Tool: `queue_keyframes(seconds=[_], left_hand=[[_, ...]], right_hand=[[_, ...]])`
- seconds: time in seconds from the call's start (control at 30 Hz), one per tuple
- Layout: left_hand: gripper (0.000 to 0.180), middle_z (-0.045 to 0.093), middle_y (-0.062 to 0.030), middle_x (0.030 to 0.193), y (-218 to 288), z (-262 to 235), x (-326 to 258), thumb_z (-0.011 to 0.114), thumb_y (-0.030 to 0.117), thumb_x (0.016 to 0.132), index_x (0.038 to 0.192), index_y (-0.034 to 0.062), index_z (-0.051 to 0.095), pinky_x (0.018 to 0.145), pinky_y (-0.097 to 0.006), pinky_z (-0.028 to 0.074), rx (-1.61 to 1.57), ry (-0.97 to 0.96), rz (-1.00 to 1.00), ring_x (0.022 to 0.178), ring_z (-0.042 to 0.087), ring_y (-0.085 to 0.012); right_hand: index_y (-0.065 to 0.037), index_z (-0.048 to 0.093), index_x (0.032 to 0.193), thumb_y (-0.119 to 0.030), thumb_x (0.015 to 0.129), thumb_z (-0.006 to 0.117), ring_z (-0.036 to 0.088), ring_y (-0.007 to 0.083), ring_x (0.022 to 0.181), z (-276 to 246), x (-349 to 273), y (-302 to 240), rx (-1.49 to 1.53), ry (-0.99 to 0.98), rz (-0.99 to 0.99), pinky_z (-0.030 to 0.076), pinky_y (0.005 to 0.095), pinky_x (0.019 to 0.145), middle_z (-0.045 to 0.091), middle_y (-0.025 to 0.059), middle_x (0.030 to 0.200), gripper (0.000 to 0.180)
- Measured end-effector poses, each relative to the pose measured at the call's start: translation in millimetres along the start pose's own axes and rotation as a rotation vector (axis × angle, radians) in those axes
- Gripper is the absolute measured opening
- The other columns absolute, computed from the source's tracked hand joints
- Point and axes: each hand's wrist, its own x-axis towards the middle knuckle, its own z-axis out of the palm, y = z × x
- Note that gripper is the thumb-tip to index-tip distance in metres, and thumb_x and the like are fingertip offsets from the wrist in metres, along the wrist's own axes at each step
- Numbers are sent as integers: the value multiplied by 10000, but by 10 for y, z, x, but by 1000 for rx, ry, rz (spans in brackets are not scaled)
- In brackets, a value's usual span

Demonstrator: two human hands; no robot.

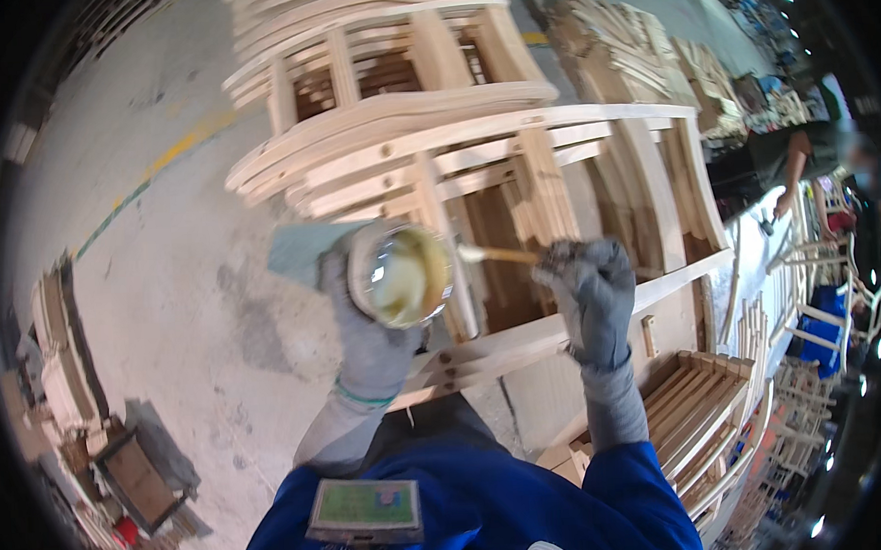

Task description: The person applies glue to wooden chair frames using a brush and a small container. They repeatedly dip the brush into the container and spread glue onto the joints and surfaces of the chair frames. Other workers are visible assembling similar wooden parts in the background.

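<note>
My left hand (pixel 373 357), in a grey glove, is wrapped round an open cup (pixel 360 269) of creamy white and yellowish liquid (pixel 401 277), tilted toward me. Closed in a pinch, my gloved right hand (pixel 594 298) grips a thin wooden stick (pixel 508 255). The stick's whitish tip points left at the cup and looks a little apart from its rim; whether it has bristles is too small to tell. Both hands are above a stack of pale wooden chair-back-like frames (pixel 643 187), with slats and dark holes in the rails.
Another stack of frames (pixel 384 105) stands beyond. Wooden parts (pixel 617 41) are piled at the far right, and slatted pieces (pixel 697 411) lie at the near right. A co-worker (pixel 789 157) is on the right, near pale chairs (pixel 825 307). A wooden box (pixel 143 480) sits on the left floor.
</note>
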Motion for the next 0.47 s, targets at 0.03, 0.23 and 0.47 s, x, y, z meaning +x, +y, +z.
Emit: queue_keyframes(seconds=[0.03,0.23,0.47], left_hand=[[456,468,-61,1235,-109,-37,24,478,360,923,1302,138,359,962,-370,443,-50,68,-51,1138,480,-198],[500,486,-88,1228,-412,-202,247,391,522,915,1268,170,424,888,-441,473,262,248,-76,1088,509,-257],[557,513,-103,1205,-396,-319,538,420,570,877,1248,156,458,906,-478,435,-515,457,-496,1075,521,-269]], right_hand=[[41,498,976,-9,836,567,622,314,916,-141,278,-115,-103,-7,8,537,448,820,592,229,975,165],[49,554,962,-61,856,587,645,228,795,-930,1806,-197,-317,45,-152,572,346,724,619,157,890,155],[49,571,962,-104,820,656,648,206,763,-1206,2336,183,-409,48,-65,579,311,674,627,143,885,226]])
